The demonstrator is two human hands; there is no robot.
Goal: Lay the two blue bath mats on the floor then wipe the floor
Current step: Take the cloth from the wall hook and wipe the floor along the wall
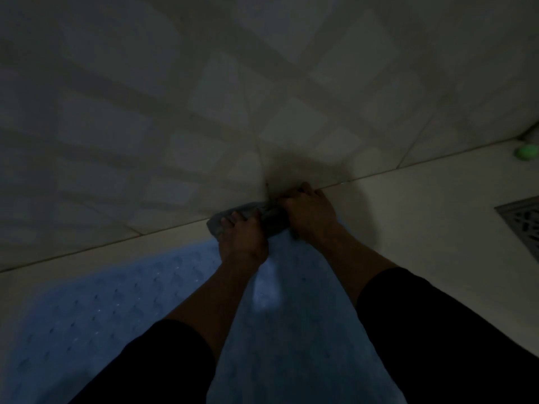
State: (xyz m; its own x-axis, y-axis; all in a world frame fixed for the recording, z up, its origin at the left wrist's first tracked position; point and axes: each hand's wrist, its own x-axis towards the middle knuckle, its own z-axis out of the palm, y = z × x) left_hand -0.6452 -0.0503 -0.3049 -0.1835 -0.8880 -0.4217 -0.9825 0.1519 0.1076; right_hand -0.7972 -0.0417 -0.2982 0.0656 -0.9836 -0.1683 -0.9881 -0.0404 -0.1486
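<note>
Both hands press down on a gray cloth (pixel 248 217) where the floor (pixel 408 205) meets the wall (pixel 175 112). My left hand (pixel 242 237) has its fingers curled over the near end of the cloth, and my right hand (pixel 306 211) is closed on the far end, up against the wall. A blue mat (pixel 116 301) lies flat on the floor just below the cloth, with little bumps all over it. It runs under both arms. It is too dark to tell if this is one mat or two side by side. Right of the cloth, well apart, is a drain (pixel 525 223), and a small green thing (pixel 527 152) sits by the wall past it. I think the mats are down and the wiping is going on now. The cloth looks soft and floppy, so it will bunch up. It is best to hold it at both ends and push flat. The mat looks bendy and light, and may slide on wet tile.
</note>
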